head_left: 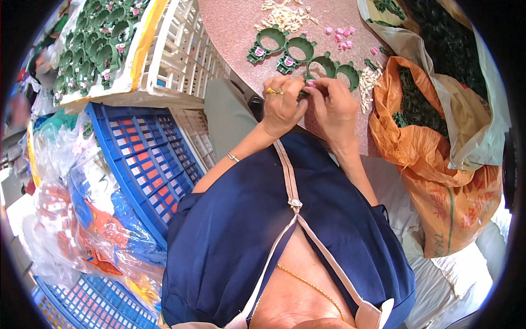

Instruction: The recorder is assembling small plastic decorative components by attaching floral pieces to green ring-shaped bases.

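My left hand (282, 104), a gold ring on one finger, is closed in a pinch near the table's front edge. Its fingertips hold a small green plastic piece (303, 94), mostly hidden by the fingers. Against it, my right hand (335, 107) also pinches, thumb and forefinger together; what lies in them is covered. A bit of pink shows between the two hands, too small to identify. Just beyond lies a row of green plastic rings (299, 49) with knobbly edges. Pink flowers (259, 51) sit on the two rings at the left.
The reddish speckled table (230, 27) bears a pile of cream-coloured pieces (285, 16), loose pink flowers (341, 36) and more cream pieces (368, 88). An orange woven sack (405, 137) of green parts stands right. At left are a crate of finished rings (98, 44) and a blue basket (142, 159).
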Demonstrator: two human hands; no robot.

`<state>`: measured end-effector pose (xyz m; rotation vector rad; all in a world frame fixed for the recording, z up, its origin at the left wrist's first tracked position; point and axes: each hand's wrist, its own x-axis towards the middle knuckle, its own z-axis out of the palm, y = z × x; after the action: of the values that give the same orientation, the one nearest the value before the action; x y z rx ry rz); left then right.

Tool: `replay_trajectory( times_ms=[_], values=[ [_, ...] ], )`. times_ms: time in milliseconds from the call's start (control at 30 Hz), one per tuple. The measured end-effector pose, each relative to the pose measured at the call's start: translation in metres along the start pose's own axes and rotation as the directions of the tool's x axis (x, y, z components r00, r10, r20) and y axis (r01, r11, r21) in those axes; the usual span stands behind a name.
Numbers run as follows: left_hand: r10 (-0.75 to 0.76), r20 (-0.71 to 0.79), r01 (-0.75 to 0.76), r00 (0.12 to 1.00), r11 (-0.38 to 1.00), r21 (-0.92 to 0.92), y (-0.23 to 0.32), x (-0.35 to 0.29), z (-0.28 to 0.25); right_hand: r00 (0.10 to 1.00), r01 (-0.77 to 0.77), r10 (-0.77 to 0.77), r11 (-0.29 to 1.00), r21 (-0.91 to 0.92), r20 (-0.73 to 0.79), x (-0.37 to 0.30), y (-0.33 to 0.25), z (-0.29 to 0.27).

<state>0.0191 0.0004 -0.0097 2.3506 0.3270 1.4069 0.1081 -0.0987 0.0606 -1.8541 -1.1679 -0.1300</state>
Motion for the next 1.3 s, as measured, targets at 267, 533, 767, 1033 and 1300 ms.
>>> replay_trajectory(
  times_ms=[267,533,767,1033,1300],
  values=[
    [-0.026,-0.020,0.025,0.999,0.998,-0.053,0.001,-0.001,0.001,0.996,-0.090,0.091,0.995,-0.045,0.020,0.005,0.003,-0.011],
    [0.000,-0.048,-0.003,0.999,0.999,-0.049,0.000,-0.002,0.003,0.970,-0.225,0.227,0.974,-0.031,0.085,0.005,-0.001,-0.007],
    [0.056,-0.042,-0.058,0.998,0.997,-0.048,-0.001,-0.003,0.003,0.946,-0.304,0.306,0.952,-0.039,0.109,0.005,0.007,-0.012],
    [0.151,-0.040,-0.154,0.988,0.985,-0.077,-0.002,0.000,0.001,0.817,-0.446,0.470,0.882,-0.151,0.333,0.024,0.008,-0.027],
    [0.026,-0.028,-0.028,0.999,0.997,-0.068,0.003,0.002,0.002,0.950,-0.200,0.247,0.951,-0.237,0.190,0.025,0.004,-0.020]
  ],
)
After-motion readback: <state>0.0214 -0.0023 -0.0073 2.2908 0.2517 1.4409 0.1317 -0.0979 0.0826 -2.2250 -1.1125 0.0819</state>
